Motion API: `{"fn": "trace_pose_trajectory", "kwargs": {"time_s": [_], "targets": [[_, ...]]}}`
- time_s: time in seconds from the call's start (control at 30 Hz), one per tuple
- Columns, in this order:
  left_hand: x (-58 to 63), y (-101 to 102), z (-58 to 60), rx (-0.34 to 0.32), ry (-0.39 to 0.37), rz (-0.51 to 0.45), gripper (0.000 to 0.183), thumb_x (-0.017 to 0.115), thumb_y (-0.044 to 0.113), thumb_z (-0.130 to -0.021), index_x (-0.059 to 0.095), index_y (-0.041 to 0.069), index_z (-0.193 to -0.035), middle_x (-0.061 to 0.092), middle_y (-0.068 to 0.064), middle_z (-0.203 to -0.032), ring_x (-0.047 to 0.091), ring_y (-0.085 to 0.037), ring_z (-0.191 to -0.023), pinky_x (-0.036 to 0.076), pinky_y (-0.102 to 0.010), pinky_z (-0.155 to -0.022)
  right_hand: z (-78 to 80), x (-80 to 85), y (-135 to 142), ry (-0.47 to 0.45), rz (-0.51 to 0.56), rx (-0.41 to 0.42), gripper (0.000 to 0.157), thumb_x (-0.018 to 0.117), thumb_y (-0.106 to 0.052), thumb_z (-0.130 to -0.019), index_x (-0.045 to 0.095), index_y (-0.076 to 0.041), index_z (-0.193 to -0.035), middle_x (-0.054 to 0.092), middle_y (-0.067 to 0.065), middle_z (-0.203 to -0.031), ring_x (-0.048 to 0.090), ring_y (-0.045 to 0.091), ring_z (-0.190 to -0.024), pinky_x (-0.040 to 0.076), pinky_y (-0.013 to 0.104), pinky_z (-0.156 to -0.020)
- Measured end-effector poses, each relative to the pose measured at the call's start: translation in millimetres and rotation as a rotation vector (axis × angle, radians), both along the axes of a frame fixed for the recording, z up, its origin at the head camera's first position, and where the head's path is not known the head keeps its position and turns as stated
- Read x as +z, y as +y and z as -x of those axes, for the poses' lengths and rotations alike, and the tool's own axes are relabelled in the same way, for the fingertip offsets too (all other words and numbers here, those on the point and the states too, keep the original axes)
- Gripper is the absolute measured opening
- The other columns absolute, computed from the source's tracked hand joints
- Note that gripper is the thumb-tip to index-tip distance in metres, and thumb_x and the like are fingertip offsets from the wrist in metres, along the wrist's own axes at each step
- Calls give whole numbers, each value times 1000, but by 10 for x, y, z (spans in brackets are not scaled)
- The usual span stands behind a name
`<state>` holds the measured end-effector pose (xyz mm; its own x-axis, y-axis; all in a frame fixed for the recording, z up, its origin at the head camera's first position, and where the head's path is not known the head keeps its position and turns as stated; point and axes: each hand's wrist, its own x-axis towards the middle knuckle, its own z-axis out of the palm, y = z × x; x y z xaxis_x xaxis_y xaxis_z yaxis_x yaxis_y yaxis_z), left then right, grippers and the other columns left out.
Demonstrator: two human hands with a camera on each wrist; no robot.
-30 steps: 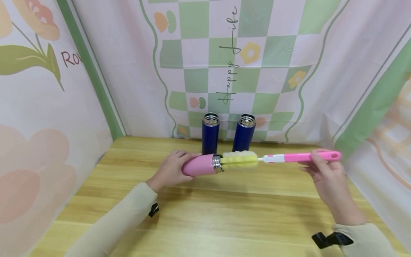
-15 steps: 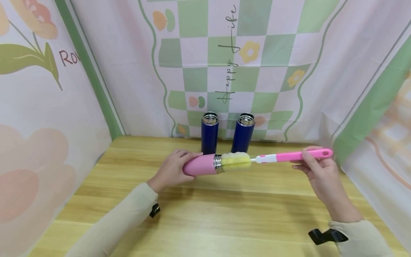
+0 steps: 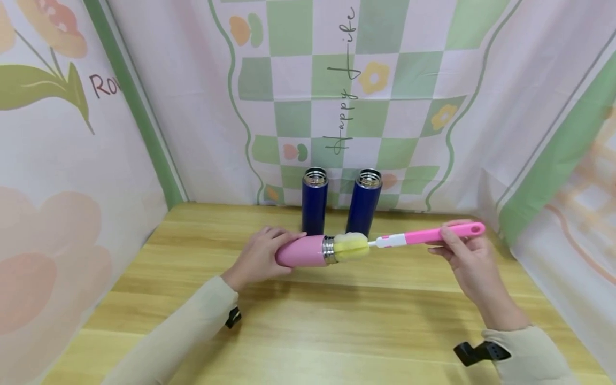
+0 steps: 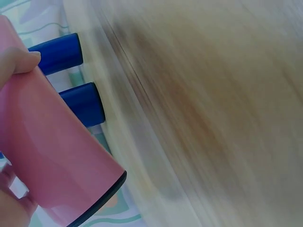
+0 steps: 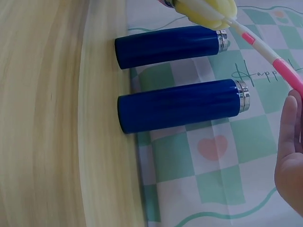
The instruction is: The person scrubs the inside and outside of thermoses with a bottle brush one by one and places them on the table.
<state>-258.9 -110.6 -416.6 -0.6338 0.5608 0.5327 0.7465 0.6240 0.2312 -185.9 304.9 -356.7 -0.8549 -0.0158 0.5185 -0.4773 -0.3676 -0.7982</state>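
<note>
My left hand (image 3: 262,254) grips a pink bottle (image 3: 302,252) around its base end, holding it sideways above the table with its metal mouth to the right. In the left wrist view the pink bottle (image 4: 52,142) shows its dark bottom rim, with the thumb and fingertips on its sides. My right hand (image 3: 474,259) pinches the pink handle of a bottle brush (image 3: 418,236). The brush's yellow and white sponge head is partly inside the bottle mouth; its front end is hidden there. In the right wrist view the brush (image 5: 206,10) enters at the top.
Two dark blue bottles (image 3: 314,203) (image 3: 365,203) stand upright and uncapped at the back of the wooden table (image 3: 308,326), just behind the pink one. A checkered curtain (image 3: 337,80) hangs behind them, and more printed cloth borders both sides.
My right hand has moved left, and the brush's sponge head has slid further into the pink bottle. The left hand and pink bottle have stayed nearly in place.
</note>
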Motion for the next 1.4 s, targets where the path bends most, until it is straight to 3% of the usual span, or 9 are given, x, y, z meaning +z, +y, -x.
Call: {"fn": "trace_pose_trajectory", "kwargs": {"time_s": [0.2,0.43,0.8,1.13,1.4], "targets": [[16,4,5,9,-29,-31,75,89,32,-70,61,24,-139,65,-3,-122,55,-22,-108,47,-45,-91,24,-22,-46,-13,-11,-1,14,43,7,-103,56,6,-105,66,14,-98,71,21,-89,58,29,-75],[34,24,4,29,-52,-40,76,88,34,-72,58,31,-142,64,-2,-124,56,-21,-110,48,-44,-91,41,-17,-67,-24,-10,-5,13,44,6,-103,57,7,-105,66,15,-100,71,21,-91,58,29,-77],[50,112,10,-23,-54,-45,75,88,35,-72,59,30,-141,65,-1,-124,56,-20,-110,49,-45,-89,76,-41,-173,-67,-43,-18,11,48,1,-104,58,2,-103,67,11,-99,71,18,-89,57,28,-78],[91,174,48,1,-118,-34,73,84,42,-76,55,37,-143,63,4,-128,53,-15,-111,48,-41,-90,149,-95,-218,-98,-43,24,11,49,0,-104,60,-1,-106,67,10,-102,70,17,-92,57,27,-81],[77,184,71,7,-100,-4,74,85,42,-75,56,37,-143,64,2,-127,54,-16,-109,48,-39,-89,176,-156,-282,-87,-32,113,14,46,3,-104,60,0,-107,66,12,-106,70,19,-95,54,30,-88]]}}
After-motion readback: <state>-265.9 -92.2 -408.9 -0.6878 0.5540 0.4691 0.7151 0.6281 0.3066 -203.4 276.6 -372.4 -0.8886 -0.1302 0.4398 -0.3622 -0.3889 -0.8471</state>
